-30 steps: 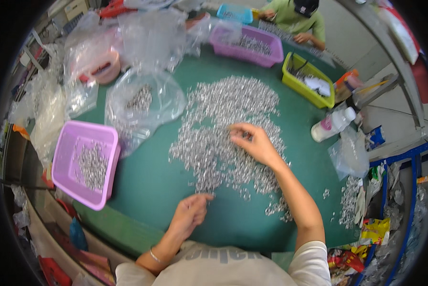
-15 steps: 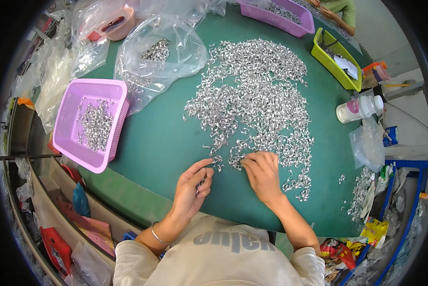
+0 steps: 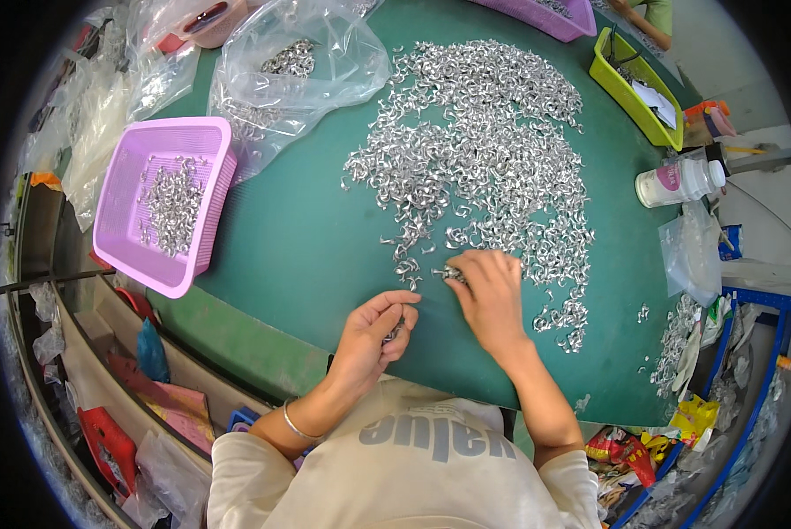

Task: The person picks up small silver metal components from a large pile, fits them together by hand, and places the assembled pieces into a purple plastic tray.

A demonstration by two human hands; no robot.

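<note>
Left hand (image 3: pixel 376 333): just below the centre of the frame, fingers curled round a few curved silver-coloured metal pieces (image 3: pixel 394 331) partly visible in the palm; index finger reaching toward the right hand, the two hands apart. Metal bangle (image 3: pixel 297 423) on its wrist.

Right hand (image 3: pixel 488 295): right of the left hand, palm down, bent fingertips touching a small cluster of the same pieces at the lower edge of the main heap; cannot tell whether any are gripped.

Main heap (image 3: pixel 501 150): loose curved metal pieces, spread in an uneven layer from the upper centre to the right of centre, on a green tabletop (image 3: pixel 281 238); a thin trail runs down toward the hands.

Purple plastic basket (image 3: pixel 120 194): left of the frame, tilted in view, more metal pieces on its floor.

Clear plastic bag (image 3: pixel 343 66): upper left of centre, metal pieces inside.

Second purple basket (image 3: pixel 567 22): top edge, cut by the frame.

Yellow-green basket (image 3: pixel 629 108): upper right, white paper (image 3: pixel 656 104) within.

White bottle (image 3: pixel 678 182): right of the frame, lying tilted, pinkish label.

Small side heap (image 3: pixel 675 339): lower right, on the table's edge, silver-coloured pieces.

Co-worker's forearm (image 3: pixel 647 26): upper right, partly cropped.
</note>
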